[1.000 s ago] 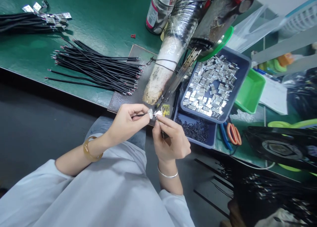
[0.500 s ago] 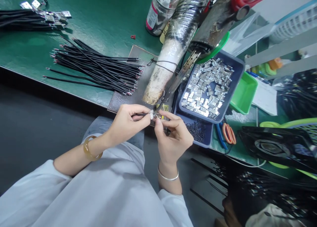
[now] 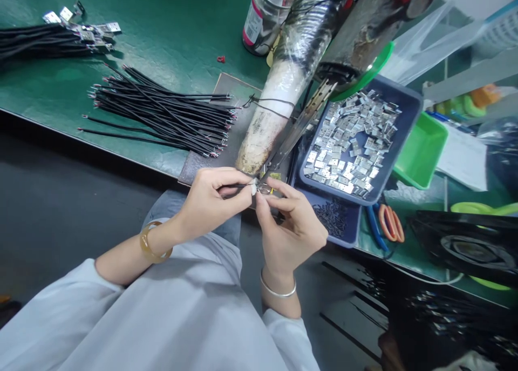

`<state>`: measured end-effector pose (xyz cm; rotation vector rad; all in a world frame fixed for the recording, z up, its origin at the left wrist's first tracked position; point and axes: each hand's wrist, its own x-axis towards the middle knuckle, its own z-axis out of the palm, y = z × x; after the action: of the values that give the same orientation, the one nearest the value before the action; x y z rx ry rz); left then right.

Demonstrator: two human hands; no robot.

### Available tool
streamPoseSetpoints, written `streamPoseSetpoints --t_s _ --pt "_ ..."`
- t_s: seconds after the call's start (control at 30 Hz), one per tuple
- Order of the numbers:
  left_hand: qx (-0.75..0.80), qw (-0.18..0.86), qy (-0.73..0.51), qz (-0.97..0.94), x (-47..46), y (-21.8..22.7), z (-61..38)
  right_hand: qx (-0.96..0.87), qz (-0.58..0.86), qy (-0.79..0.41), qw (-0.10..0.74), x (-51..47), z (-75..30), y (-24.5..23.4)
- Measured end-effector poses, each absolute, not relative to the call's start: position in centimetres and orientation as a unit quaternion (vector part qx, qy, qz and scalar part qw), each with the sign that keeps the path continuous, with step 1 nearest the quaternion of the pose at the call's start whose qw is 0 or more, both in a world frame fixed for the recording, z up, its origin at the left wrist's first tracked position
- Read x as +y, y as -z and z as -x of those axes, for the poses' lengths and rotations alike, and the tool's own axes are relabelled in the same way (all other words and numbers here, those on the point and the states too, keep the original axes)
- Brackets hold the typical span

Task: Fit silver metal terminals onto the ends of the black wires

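My left hand pinches a short black cable between thumb and fingers, with a bit of white at the fingertips. Facing it, my right hand is closed in a pinch on something tiny that the fingers mostly cover. The fingertips of both hands almost meet just below the tip of a soldering iron, which slants down from a stand. A whitish extraction pipe, partly wrapped in film, ends just above my hands. Cut black cables lie in a bundle to the left, partly on a dark board.
To the right, a blue-grey tray holds many metal USB plugs; a lower tray holds small black pieces. Beyond are a green bin and orange-handled pliers. Cables with plugs lie far left, a jar behind.
The view has shifted slightly, so the trays and bin appear farther right. Both hands stay together at the iron's tip, holding much the same pose.
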<state>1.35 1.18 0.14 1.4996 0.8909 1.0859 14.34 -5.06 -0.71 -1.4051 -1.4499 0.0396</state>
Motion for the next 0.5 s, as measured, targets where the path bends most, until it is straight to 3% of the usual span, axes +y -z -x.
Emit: streamPoseSetpoints --t_s 0.5 --pt "0.385 0.552 -0.400 -0.622 0.74 0.06 -1.07 -0.623 0.605 0.026 0.494 -5.73 -14.32 0.94"
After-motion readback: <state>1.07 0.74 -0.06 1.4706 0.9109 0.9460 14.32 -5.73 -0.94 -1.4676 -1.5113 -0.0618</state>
